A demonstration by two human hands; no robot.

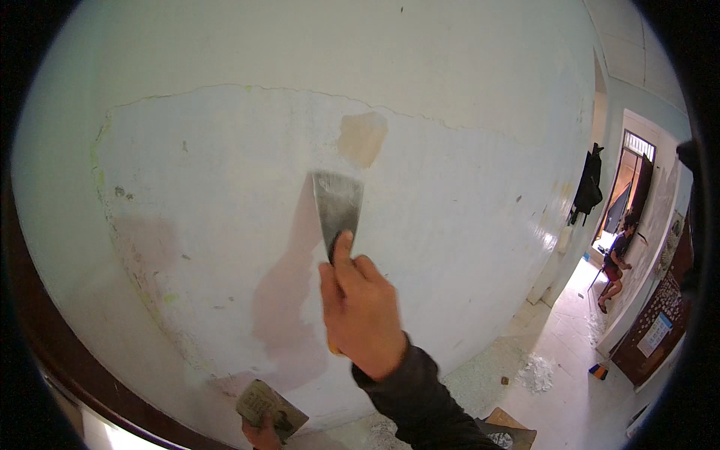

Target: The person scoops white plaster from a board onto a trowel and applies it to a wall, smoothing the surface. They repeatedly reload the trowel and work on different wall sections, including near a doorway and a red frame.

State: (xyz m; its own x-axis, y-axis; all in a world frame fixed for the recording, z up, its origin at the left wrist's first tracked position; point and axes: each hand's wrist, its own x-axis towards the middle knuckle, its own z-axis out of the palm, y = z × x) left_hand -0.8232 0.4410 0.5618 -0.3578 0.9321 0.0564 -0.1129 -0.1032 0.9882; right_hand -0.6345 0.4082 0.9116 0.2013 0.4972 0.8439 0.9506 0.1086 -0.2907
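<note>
My right hand [364,319] is closed around the handle of a wide metal putty knife [339,206], with one finger stretched along the blade. The blade points up, its broad edge at or very close to the wall [442,247]; contact is hard to tell. Just above and right of it is a tan patch [362,140] on the whitish surface. Low at the left, my left hand [262,433] grips a flat, rectangular grey-brown plate [271,410] with faded marks; its exact kind is unclear. Most of that hand lies outside the picture.
A ragged crack line [300,91] borders the whitish area. White debris [535,373] lies on the floor to the right, near a brown board [511,431]. A black bag [589,185] hangs beyond the wall's end. Farther back, another person [616,259] sits by a doorway.
</note>
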